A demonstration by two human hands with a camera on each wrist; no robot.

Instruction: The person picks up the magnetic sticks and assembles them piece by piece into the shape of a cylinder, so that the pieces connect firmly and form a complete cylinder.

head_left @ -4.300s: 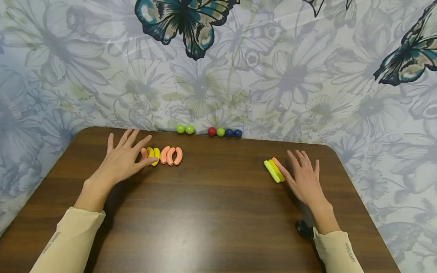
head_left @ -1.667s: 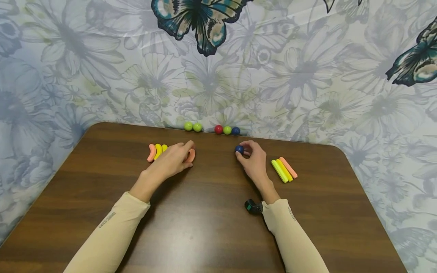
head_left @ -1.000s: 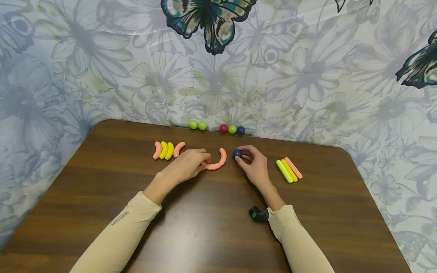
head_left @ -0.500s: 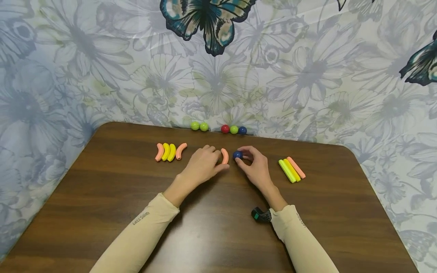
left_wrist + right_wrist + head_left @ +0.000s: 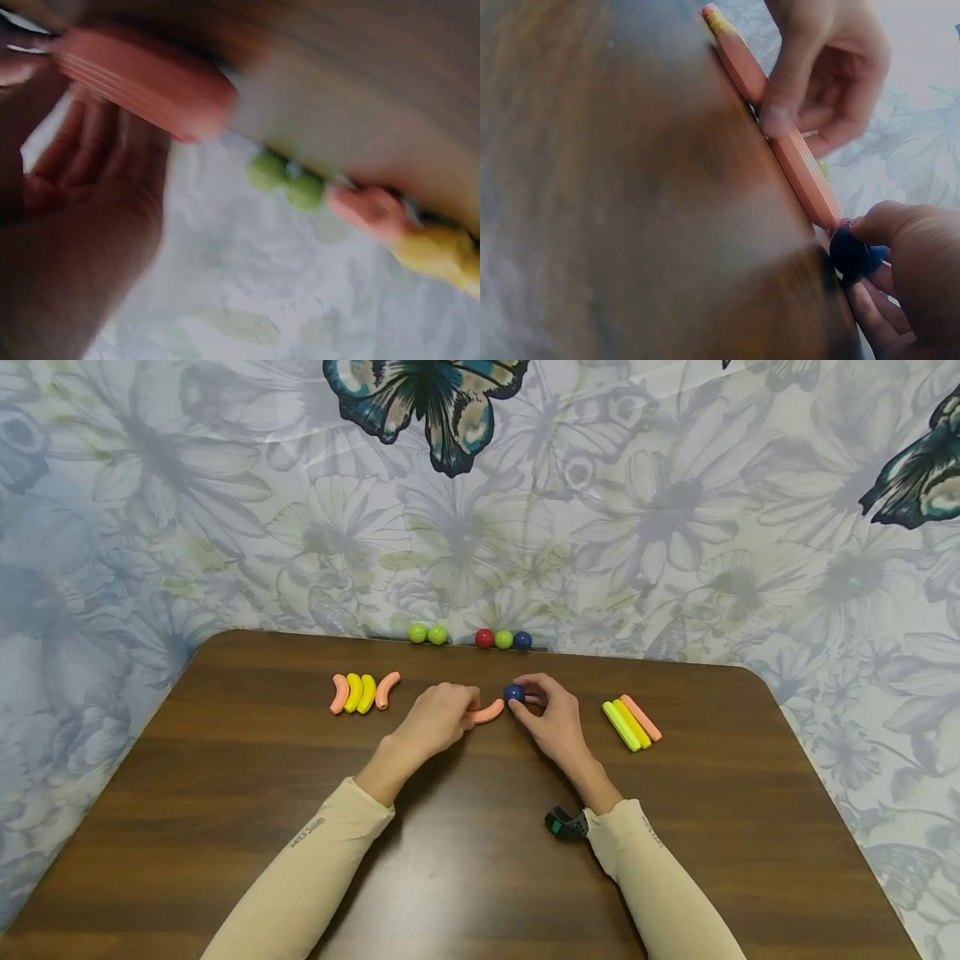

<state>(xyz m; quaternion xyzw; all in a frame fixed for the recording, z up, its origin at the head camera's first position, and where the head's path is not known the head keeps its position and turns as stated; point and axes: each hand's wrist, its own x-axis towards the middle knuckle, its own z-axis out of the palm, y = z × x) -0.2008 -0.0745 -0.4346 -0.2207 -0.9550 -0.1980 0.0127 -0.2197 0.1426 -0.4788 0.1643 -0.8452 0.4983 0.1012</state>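
Near the table's middle, my left hand (image 5: 438, 717) pinches a pink curved rod (image 5: 487, 712) between thumb and fingers; the hand hides part of it in the head view. Its ridged side (image 5: 150, 82) fills the top of the left wrist view. My right hand (image 5: 551, 714) holds a dark blue ball (image 5: 513, 692) in its thumb and fingertips. In the right wrist view the rod's end (image 5: 817, 202) lies right by the ball (image 5: 851, 251); whether they touch I cannot tell. A second pink rod may be under the left hand.
Left of the hands lie two yellow curved rods (image 5: 360, 693) between two pink ones. Right of them are three straight sticks (image 5: 632, 723): lime, yellow and pink. Green balls (image 5: 427, 633) and a red, green and blue row (image 5: 503, 639) line the table's back edge, before the patterned wall.
My right hand has taken a blue ball from the back row to mid-table. My left hand has brought pink curved rods from the left row towards it; the visible one has turned sideways.
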